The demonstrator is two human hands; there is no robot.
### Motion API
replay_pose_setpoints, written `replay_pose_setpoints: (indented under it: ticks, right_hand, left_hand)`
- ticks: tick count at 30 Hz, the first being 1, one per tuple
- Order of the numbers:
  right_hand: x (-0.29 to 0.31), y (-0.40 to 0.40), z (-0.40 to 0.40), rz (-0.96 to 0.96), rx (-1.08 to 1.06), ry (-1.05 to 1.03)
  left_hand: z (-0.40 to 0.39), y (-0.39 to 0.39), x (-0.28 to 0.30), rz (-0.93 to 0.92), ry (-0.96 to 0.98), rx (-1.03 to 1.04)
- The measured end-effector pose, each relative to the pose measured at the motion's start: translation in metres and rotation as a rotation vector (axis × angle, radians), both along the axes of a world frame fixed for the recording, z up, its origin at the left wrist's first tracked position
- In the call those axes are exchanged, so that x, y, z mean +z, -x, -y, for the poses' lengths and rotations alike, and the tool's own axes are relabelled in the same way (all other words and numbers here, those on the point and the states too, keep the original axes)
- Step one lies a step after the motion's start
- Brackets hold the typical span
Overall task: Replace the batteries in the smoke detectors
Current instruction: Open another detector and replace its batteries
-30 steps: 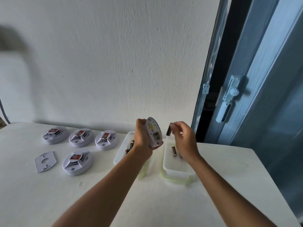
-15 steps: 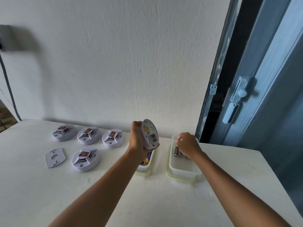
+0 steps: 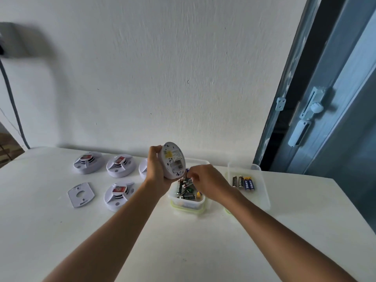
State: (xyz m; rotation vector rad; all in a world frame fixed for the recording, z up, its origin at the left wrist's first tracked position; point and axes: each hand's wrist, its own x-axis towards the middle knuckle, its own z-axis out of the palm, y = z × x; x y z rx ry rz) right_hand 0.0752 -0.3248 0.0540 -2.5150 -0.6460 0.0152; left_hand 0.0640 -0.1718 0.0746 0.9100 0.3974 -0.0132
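Note:
My left hand (image 3: 156, 171) grips a white round smoke detector (image 3: 174, 159) tilted on edge, with its back and open battery bay facing me. My right hand (image 3: 207, 182) pinches a blue battery (image 3: 187, 170) at the lower edge of the detector, just above a clear tub (image 3: 188, 203) of several loose dark batteries. Only the battery's tip shows past my fingers. A second clear tub (image 3: 264, 195) to the right holds several batteries (image 3: 243, 182) lying side by side, some black and some blue.
Three more detectors lie face down on the white table (image 3: 183, 251): two at the back (image 3: 87, 162) (image 3: 120, 165) and one nearer (image 3: 118, 193). Another (image 3: 142, 168) is half hidden behind my left wrist. A flat mounting plate (image 3: 81, 194) lies at the left. A blue door (image 3: 325, 119) stands at the right.
My right hand carried a dark battery from the detector down into the right tub, then came back left to the detector with a blue battery. My left hand kept holding the detector.

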Motion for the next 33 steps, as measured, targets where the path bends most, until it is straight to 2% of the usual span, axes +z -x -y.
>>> replay_pose_setpoints:
  ticks: [3, 6, 9, 11, 13, 17, 19, 21, 24, 28, 31, 33]
  right_hand:
    - [-0.006, -0.003, -0.02, -0.006, 0.026, 0.294]
    - [-0.008, -0.003, -0.031, 0.042, 0.075, 0.488]
    - [-0.012, -0.006, -0.039, 0.09, 0.089, 0.573]
    - [-0.013, -0.008, -0.042, 0.069, 0.088, 0.543]
    - [-0.014, -0.011, -0.042, 0.013, 0.007, 0.327]
    - [-0.009, -0.01, -0.044, -0.149, -0.264, -0.46]
    - [0.0, -0.009, -0.044, -0.221, -0.318, -0.761]
    - [0.011, -0.006, -0.045, -0.321, -0.325, -0.968]
    - [0.019, -0.004, -0.047, -0.397, -0.333, -1.07]
    - [0.017, -0.004, -0.051, -0.394, -0.357, -1.067]
    - [0.014, -0.005, -0.052, -0.314, -0.356, -1.031]
    - [0.012, -0.006, -0.052, -0.198, -0.357, -0.922]
  left_hand:
    - [-0.013, -0.001, -0.003, 0.013, 0.004, -0.023]
    - [-0.024, -0.002, -0.006, 0.015, 0.008, -0.043]
    - [-0.034, -0.003, -0.01, 0.005, 0.008, -0.058]
    - [-0.04, -0.005, -0.012, 0.003, 0.013, -0.068]
    - [-0.046, -0.007, -0.013, 0.003, 0.021, -0.073]
    - [-0.053, -0.009, -0.014, 0.002, 0.04, -0.088]
    - [-0.053, -0.011, -0.014, -0.002, 0.047, -0.092]
    - [-0.051, -0.012, -0.013, -0.002, 0.061, -0.104]
    - [-0.047, -0.013, -0.009, 0.004, 0.094, -0.122]
    - [-0.044, -0.011, -0.006, 0.029, 0.145, -0.158]
    - [-0.043, -0.01, -0.006, 0.063, 0.171, -0.17]
    - [-0.042, -0.01, -0.004, 0.087, 0.195, -0.167]
